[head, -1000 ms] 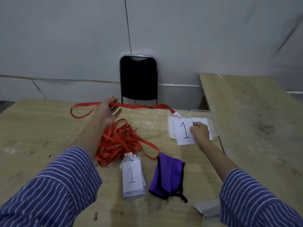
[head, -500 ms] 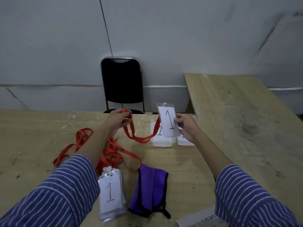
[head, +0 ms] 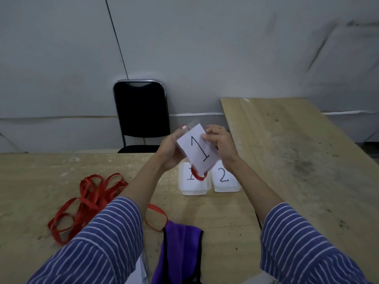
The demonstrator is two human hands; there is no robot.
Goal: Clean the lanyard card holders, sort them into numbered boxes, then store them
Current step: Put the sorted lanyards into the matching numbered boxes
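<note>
Both hands grasp card holder "1" (head: 198,149) in mid-air: left hand (head: 170,149) at 9 o'clock, right hand (head: 218,143) at 3. It hangs above box "1" (head: 193,182), probably for sorting.

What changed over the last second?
The left hand let go of the stretched red strap, came across and now grips the card holder marked 1 together with the right hand, raised above the numbered boxes. The purple cloth and lanyard pile stayed put.
</note>
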